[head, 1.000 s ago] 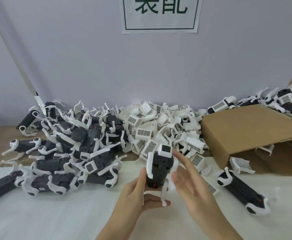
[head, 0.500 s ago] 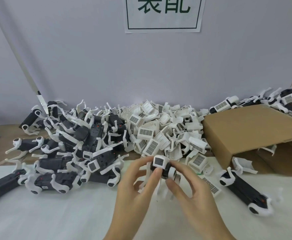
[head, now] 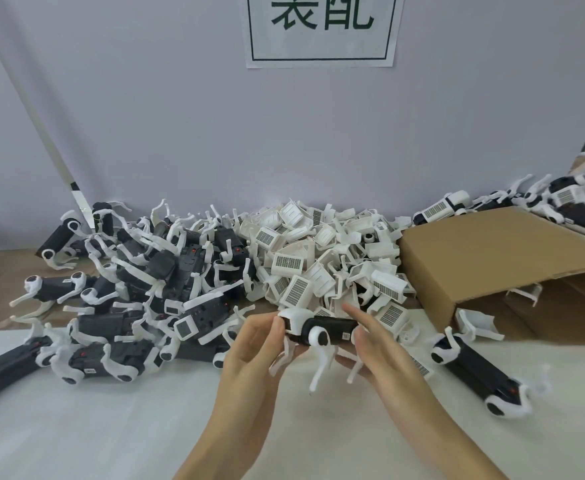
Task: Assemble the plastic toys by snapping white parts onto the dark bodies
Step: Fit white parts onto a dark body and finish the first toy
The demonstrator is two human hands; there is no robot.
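We are pinching white head cap [head: 292, 318] with left hand [head: 249, 355], right hand [head: 384, 355] cradling toy dog's dark body [head: 334, 329] from beneath, index finger straight. We are pressing cap squarely along body axis, avoiding thin legs [head: 322, 372].

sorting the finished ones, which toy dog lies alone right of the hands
The toy dog lying on the white table just below the cardboard box, apart from the big heap on the left.

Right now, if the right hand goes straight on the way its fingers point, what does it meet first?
Probably the pile of white parts just beyond the right hand and the toy it holds; depth is unclear.
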